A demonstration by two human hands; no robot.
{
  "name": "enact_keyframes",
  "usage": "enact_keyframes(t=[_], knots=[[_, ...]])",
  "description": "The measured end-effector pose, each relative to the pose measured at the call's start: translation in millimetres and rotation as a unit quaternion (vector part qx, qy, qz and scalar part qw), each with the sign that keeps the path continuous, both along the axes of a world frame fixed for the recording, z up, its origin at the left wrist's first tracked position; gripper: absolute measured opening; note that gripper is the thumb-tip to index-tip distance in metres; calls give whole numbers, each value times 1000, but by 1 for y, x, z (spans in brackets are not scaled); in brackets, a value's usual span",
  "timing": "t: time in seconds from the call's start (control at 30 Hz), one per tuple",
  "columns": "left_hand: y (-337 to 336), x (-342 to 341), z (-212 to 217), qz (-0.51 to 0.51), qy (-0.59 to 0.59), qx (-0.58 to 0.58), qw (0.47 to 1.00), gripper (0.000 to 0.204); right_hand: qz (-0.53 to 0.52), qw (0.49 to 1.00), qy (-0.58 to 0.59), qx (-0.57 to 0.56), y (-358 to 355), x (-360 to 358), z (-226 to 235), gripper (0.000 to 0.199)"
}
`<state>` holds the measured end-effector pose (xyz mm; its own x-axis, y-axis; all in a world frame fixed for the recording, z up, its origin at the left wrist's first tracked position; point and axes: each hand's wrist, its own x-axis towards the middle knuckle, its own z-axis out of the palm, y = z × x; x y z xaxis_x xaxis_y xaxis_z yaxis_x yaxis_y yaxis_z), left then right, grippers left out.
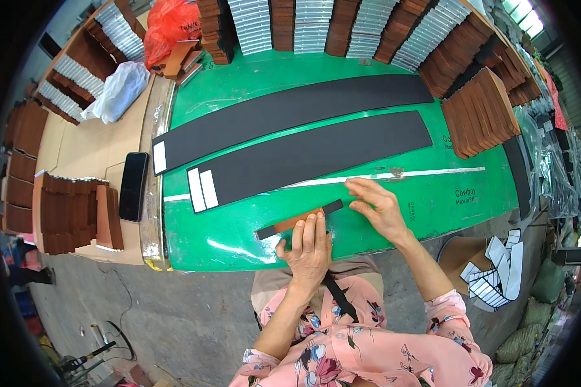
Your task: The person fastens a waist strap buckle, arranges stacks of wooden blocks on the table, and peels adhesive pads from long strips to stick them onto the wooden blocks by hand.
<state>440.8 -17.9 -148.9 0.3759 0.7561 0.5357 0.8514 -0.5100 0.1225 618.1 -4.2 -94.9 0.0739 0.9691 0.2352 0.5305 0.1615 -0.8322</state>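
Hands: two of yours, and they were doing different things. Your left grip (308,251) had its fingers side by side, pressing down from above; can't tell if the thumb was pinching anything. Your right grip (381,209) was spread, thumb apart from bent fingers, just beside the strip's right end.
Strip: one short black strip (332,207), slanted near the front edge of the green tabletop (426,206), right end farther from you.
Brown piece: one, an orange-brown piece (287,224) lying along the strip's middle under your left fingers, both black ends sticking out past it.
Black panels: two, long and slightly curved in view. The far panel (297,106) had one white patch at its left end, the near panel (316,155) had two.
Silver stacks: I counted four (313,29) along the far edge, with brown stacks (282,29) between them.
Containers: one cardboard box (450,258) at lower right with white scraps (513,271) in it, plus two bags, one red bag (169,32) and one white bag (119,90), contents unclear.
Phone: one black phone (133,187), left of the green.
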Motion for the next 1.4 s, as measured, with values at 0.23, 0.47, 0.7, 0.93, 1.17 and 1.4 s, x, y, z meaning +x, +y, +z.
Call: enact_keyframes(t=[0.23,0.47,0.7,0.93,1.17,1.4], knots=[[0,1,-1,1,-14,-10,1000,47,38,992,-102,57,-2,-6,-3,32],[2,3,3,7,-7,0,1000,48,35,996,-71,38,1,-9,-1,24],[3,5,5,27,-9,11,1000,47,53,994,-91,-7,4,-7,15,23],[4,5,6,27,-8,5,1000,46,57,992,-110,5,6,-4,14,22],[3,3,4,14,-11,6,1000,49,52,995,-78,-17,7,-3,8,21],[4,4,4,15,-10,7,1000,50,44,996,-72,0,7,-3,5,22]])
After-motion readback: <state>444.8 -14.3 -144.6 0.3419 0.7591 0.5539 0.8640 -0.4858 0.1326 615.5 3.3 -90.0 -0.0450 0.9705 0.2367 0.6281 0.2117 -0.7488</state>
